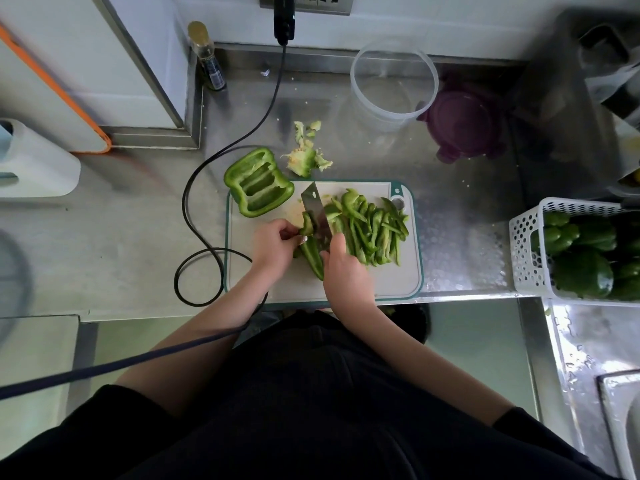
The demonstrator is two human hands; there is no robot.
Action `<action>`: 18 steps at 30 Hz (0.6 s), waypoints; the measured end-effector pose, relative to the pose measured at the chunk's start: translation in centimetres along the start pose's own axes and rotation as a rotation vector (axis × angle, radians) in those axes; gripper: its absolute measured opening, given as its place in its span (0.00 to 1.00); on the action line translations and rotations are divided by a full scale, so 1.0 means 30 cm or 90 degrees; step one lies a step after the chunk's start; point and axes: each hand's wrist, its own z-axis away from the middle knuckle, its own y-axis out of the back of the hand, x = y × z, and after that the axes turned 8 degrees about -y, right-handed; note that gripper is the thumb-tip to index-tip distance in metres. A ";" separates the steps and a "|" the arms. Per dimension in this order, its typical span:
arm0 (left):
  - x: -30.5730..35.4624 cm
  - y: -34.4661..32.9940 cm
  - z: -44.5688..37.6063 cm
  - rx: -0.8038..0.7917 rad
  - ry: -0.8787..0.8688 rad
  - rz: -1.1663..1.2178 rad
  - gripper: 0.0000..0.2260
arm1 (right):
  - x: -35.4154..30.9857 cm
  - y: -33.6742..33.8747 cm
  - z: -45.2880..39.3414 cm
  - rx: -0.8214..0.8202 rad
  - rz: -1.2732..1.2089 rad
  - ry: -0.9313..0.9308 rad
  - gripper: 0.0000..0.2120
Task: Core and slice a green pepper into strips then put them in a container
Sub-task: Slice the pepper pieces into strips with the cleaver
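On the white cutting board point(398, 282) my left hand point(273, 244) holds down a green pepper piece point(311, 254) with curled fingers. My right hand point(341, 268) grips the handle of a cleaver point(317, 213), whose blade stands in that piece. A pile of cut strips point(370, 226) lies to the right of the blade. A cored pepper half point(258, 181) rests hollow side up at the board's far left corner. The removed core point(304, 157) lies on the counter behind. An empty clear round container point(393, 81) stands at the back.
A purple lid point(464, 123) lies beside the container. A white basket point(526, 244) of whole green peppers stands at the right, by a sink point(620, 410). A black cable point(194, 216) loops left of the board. A bottle point(207, 57) stands at the back left.
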 end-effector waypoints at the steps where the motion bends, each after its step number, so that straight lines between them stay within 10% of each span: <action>1: -0.001 -0.001 0.000 0.000 0.002 0.003 0.04 | 0.001 -0.002 -0.001 -0.002 0.014 0.004 0.08; 18: 0.005 -0.006 0.003 0.011 0.007 -0.024 0.04 | -0.008 0.031 -0.029 -0.019 0.183 0.056 0.20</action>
